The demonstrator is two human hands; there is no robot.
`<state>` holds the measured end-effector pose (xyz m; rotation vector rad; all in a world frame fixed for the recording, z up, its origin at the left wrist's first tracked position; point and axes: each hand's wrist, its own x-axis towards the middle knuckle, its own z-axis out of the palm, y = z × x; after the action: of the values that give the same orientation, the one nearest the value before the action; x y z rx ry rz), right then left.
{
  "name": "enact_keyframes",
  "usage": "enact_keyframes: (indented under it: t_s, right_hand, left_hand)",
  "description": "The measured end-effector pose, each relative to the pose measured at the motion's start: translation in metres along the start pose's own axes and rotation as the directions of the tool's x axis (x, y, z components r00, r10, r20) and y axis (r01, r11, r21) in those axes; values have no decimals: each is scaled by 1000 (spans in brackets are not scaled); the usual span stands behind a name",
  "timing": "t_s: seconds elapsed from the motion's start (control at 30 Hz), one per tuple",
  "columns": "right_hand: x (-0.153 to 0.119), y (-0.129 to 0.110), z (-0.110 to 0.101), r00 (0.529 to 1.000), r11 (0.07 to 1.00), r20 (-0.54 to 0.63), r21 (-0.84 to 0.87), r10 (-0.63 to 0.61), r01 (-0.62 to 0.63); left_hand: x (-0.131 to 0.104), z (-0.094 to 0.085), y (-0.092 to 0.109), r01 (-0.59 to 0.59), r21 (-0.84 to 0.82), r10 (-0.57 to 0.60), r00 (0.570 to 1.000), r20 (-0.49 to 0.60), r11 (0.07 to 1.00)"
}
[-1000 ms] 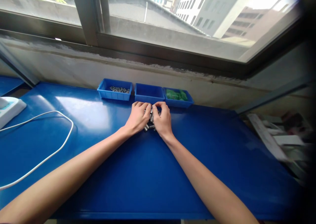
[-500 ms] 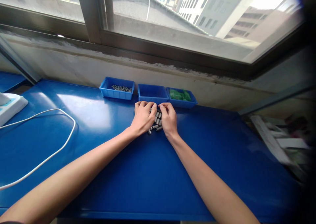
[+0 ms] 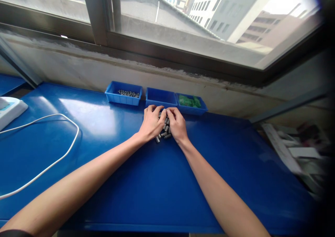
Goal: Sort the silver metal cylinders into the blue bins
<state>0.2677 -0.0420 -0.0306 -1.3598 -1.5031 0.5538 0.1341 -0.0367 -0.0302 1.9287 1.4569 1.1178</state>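
Several short grey metal cylinders [image 3: 165,134] lie in a loose pile on the blue table [image 3: 146,191]. Over the left side of the pile is my left hand [image 3: 152,123], fingers curled and thumb toward the right. My right hand [image 3: 177,124] is at the pile's right side, its thumb and fingertips pinched together. The fingertips of both hands meet above the far end of the pile. Whatever they pinch is too small and too covered to make out. Part of the pile is hidden under the hands.
Behind the hands stand three blue bins: one with small metal parts [image 3: 128,93], a middle bin [image 3: 161,97], and one holding green material [image 3: 190,101]. A white cable [image 3: 77,132] loops across the left, near a white device [image 3: 13,109]. A window [image 3: 167,45] rises behind.
My right hand has shifted slightly left, so its fingertips now meet those of my left hand. The pile looks much the same.
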Motion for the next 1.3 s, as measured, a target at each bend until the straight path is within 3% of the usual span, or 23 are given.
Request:
enact_keyframes:
  t_s: [0.5,0.67,0.87,0.93,1.13,1.2,1.3]
  right_hand:
    - [10,5,0,997,998,69,57,26,-30]
    - [11,1,-3,995,998,96,58,7,-13]
    - [9,-4,-9,991,990,-99,-118,-94,83]
    - [9,-3,-12,988,984,-105,-153,-112,96]
    - [13,-18,-11,954,905,30,-306,-299,294]
    - [20,-30,0,927,866,110,-330,-359,375]
    - [39,-50,25,878,797,261,-373,-401,475]
  left_hand:
    - [7,3,-4,23,-45,-24,999,-22,999]
    - [9,-8,-6,-9,-81,5,999,-54,997]
    - [4,-32,-16,-78,-67,75,996,-38,995]
    - [0,-40,-21,-83,-49,82,996,-17,995]
    - [-7,-67,-38,-115,-36,115,993,7,993]
    - [-6,-76,-44,-60,-77,56,998,-41,995]
    - [-4,-87,-53,89,-208,-121,982,-145,974]
